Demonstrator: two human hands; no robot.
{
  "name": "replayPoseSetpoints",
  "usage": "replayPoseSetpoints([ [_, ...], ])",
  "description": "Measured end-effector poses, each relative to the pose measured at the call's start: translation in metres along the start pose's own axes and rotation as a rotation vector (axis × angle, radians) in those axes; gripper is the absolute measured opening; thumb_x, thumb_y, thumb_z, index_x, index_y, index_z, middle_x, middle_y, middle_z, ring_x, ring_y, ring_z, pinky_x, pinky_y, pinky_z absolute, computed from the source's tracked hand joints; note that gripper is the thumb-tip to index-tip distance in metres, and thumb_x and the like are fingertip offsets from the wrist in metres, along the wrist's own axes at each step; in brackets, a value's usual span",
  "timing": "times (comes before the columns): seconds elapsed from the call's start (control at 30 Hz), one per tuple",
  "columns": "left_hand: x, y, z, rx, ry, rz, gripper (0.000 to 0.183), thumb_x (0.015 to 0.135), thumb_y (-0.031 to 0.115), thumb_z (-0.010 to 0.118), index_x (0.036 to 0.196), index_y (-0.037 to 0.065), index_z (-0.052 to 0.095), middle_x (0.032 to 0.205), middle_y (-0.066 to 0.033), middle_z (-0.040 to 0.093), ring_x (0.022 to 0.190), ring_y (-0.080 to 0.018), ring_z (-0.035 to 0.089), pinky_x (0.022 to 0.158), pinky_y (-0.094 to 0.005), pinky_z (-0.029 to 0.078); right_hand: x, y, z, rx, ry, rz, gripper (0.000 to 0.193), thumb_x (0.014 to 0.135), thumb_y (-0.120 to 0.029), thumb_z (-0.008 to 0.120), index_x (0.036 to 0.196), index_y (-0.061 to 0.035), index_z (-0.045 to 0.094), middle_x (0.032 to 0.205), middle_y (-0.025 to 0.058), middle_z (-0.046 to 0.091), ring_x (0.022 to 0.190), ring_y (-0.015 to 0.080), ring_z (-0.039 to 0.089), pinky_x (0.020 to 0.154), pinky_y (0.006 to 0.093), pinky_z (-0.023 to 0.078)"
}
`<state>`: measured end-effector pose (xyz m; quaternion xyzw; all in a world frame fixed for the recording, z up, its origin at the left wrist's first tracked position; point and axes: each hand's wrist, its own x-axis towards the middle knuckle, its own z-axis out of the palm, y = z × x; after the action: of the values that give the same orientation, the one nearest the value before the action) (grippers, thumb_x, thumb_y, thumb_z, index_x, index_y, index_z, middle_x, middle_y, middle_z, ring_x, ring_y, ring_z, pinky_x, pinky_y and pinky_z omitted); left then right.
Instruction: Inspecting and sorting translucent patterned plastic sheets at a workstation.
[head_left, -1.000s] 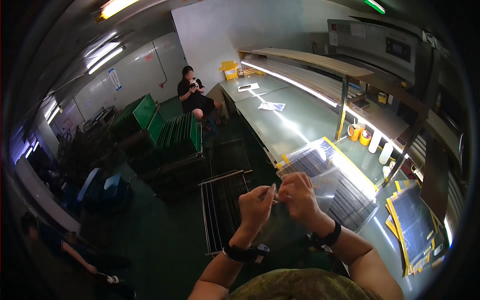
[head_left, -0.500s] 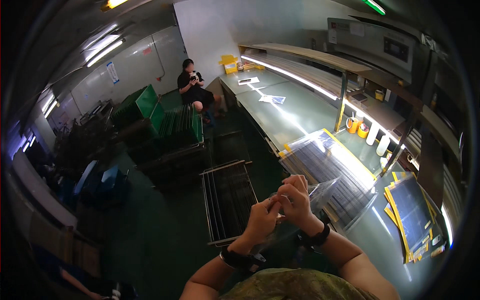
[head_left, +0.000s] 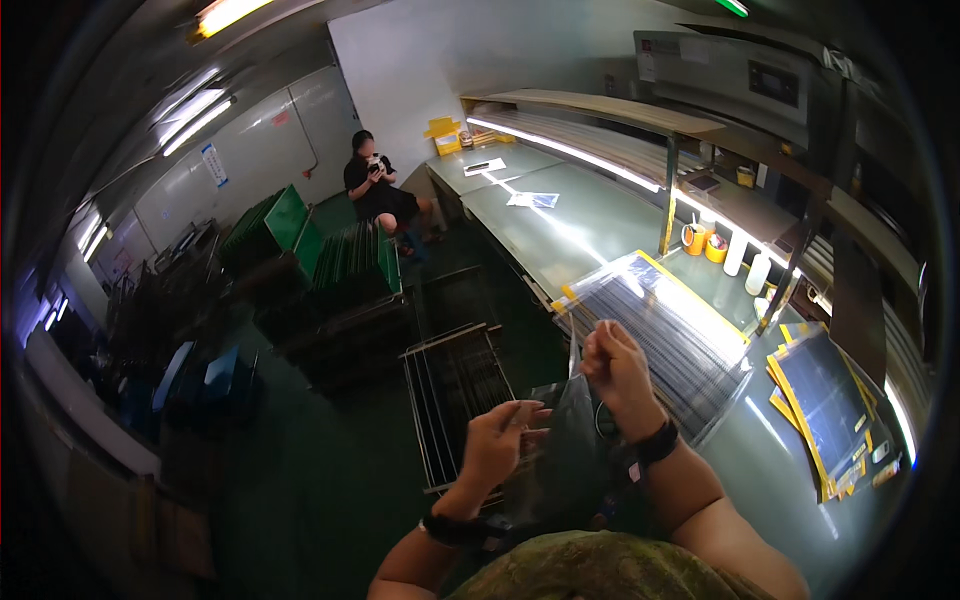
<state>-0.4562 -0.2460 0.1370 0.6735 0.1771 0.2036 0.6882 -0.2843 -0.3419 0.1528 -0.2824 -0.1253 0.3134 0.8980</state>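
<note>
Between the person's two hands, above the floor just left of the bench edge, hangs a thin clear film [head_left: 565, 425], so see-through that its outline is hard to follow. The right hand [head_left: 620, 370] is raised, its fingertips drawn together in a narrow pinch that holds the film near its upper edge. Lower down, the left hand [head_left: 495, 440] has its fingers slightly apart and blurred beside the film; whether they grip it, I cannot tell.

Beneath and left of the hands stands a slotted rack [head_left: 452, 400]. To the right, a yellow-edged patterned sheet [head_left: 655, 325] lies flat on the bench [head_left: 590, 230], and nearer the person rest more yellow-edged dark sheets [head_left: 825, 405], overlapping. White bottles [head_left: 757, 275] and orange containers [head_left: 693, 238] stand under the lit shelf [head_left: 600, 108]. Farther off, green panels [head_left: 365, 262] stand in rows, and a seated person [head_left: 378, 192] in dark clothing holds up a small object.
</note>
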Motion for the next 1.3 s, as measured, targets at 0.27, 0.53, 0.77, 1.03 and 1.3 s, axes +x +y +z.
replayPoseSetpoints([
  [0.27,-0.028,0.049,-0.059,0.062,-0.001,-0.029,0.023,0.094,0.014,0.047,0.1,-0.005,0.06,0.093,-0.0162,0.067,0.078,-0.0242,0.068,0.062,-0.0255,0.051,0.028,-0.087,-0.071,-0.16,-0.11,-0.193,0.018,0.093,-0.014,0.045,0.076,-0.0116,0.043,0.056,-0.0012,0.034,0.043,0.0084,0.027,0.04,0.023,0.023],
  [0.53,-0.035,0.084,-0.114,0.311,0.321,0.057,0.024,0.093,0.015,0.048,0.089,-0.006,0.061,0.082,-0.0185,0.066,0.064,-0.0249,0.067,0.057,-0.0291,0.053,-0.004,-0.25,-0.33,-0.378,0.565,-0.736,0.019,0.092,-0.02,0.052,0.075,-0.014,0.046,0.055,-0.0038,0.037,0.04,0.005,0.027,0.036,0.0213,0.021],
  [0.77,-0.045,0.085,-0.089,0.233,0.197,0.066,0.023,0.092,0.012,0.05,0.089,-0.008,0.061,0.077,-0.0206,0.066,0.066,-0.026,0.067,0.054,-0.0305,0.053,-0.108,-0.187,-0.276,-0.241,0.466,-0.383,0.011,0.089,-0.022,0.057,0.093,-0.0115,0.058,0.059,-0.0066,0.041,0.042,0.0034,0.031,0.038,0.0195,0.025],
  [1.03,-0.022,0.133,-0.04,0.227,0.219,0.272,0.027,0.091,0.022,0.055,0.097,-0.004,0.059,0.078,-0.017,0.066,0.058,-0.022,0.065,0.049,-0.0252,0.047,-0.151,0.005,-0.277,-0.373,0.311,0.58,0.024,0.088,-0.018,0.059,0.103,0.0011,0.057,0.075,0.0028,0.056,0.053,0.0044,0.041,0.044,0.0177,0.033],
  [1.3,-0.055,0.179,-0.084,0.111,0.615,0.57,0.039,0.089,0.031,0.057,0.116,0.003,0.055,0.092,-0.0094,0.065,0.069,-0.0138,0.065,0.052,-0.0179,0.046,-0.082,0.158,-0.293,0.185,0.234,0.855,0.039,0.087,-0.033,0.062,0.11,-0.0058,0.047,0.119,0.0157,0.05,0.074,0.0154,0.057,0.058,0.0243,0.049],
])
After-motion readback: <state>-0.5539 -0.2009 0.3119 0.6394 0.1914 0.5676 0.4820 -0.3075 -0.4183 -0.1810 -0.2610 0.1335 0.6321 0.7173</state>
